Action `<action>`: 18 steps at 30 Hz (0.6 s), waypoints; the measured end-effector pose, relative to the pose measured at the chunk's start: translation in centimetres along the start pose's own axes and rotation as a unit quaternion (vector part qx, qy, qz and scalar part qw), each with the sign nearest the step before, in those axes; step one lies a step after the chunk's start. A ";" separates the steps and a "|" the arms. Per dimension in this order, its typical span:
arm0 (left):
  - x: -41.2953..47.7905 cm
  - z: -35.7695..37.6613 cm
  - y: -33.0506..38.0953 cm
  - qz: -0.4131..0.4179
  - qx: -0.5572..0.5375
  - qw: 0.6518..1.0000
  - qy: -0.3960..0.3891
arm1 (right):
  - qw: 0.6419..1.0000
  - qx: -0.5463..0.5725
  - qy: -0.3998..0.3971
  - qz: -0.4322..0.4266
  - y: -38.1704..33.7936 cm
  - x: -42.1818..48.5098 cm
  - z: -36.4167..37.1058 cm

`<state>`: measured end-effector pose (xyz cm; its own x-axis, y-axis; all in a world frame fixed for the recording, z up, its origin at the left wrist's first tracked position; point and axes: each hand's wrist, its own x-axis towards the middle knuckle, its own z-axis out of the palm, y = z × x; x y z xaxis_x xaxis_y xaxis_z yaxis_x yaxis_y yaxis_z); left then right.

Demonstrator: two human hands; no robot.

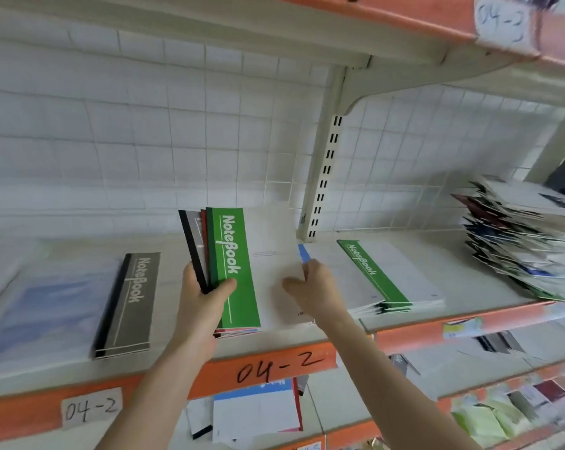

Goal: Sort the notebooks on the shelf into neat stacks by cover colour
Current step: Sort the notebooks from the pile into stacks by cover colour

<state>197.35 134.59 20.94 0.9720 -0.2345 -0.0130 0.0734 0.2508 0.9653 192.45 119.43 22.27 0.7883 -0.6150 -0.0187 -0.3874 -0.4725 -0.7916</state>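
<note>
My left hand (203, 297) grips a fanned bundle of notebooks above the shelf (177, 358). A green notebook (238, 271) is on top of the bundle, with black and red spines showing behind it. My right hand (310, 287) pinches the right edge of that green notebook's white cover. A blue edge shows just behind the fingers. A green stack (381, 274) lies flat on the shelf to the right. A grey-black notebook (128, 303) lies to the left, beside a pale blue stack (44, 310).
A tall, untidy pile of mixed notebooks (518, 241) fills the shelf's right end. A slotted upright post (323, 177) stands behind the green stack. The orange shelf front carries the label 04-2 (277, 365). More notebooks lie on the lower shelf (255, 410).
</note>
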 end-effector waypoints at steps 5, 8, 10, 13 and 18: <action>0.2 6.2 -1.1 -0.038 -0.019 0.998 -0.038 | 0.997 0.040 0.065 0.029 4.3 1.5 -6.0; 0.2 9.6 -2.1 -0.066 -0.020 0.997 -0.046 | 0.995 0.033 0.083 0.047 6.5 2.8 -9.5; 0.1 11.7 -2.6 -0.081 -0.022 0.995 -0.056 | 0.993 0.034 0.097 0.057 8.0 3.8 -11.5; -0.1 14.0 -3.1 -0.084 -0.028 0.994 -0.069 | 0.987 0.061 0.123 0.079 10.4 5.5 -14.4; 0.3 15.5 -3.4 -0.080 -0.024 0.995 -0.052 | 0.985 -0.002 0.150 0.089 13.9 7.5 -18.6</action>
<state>193.96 119.14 21.66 0.9189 -0.3703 -0.1356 0.2377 0.2457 0.9398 184.05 96.51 22.49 0.5319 -0.8465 0.0246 -0.5086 -0.3425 -0.7900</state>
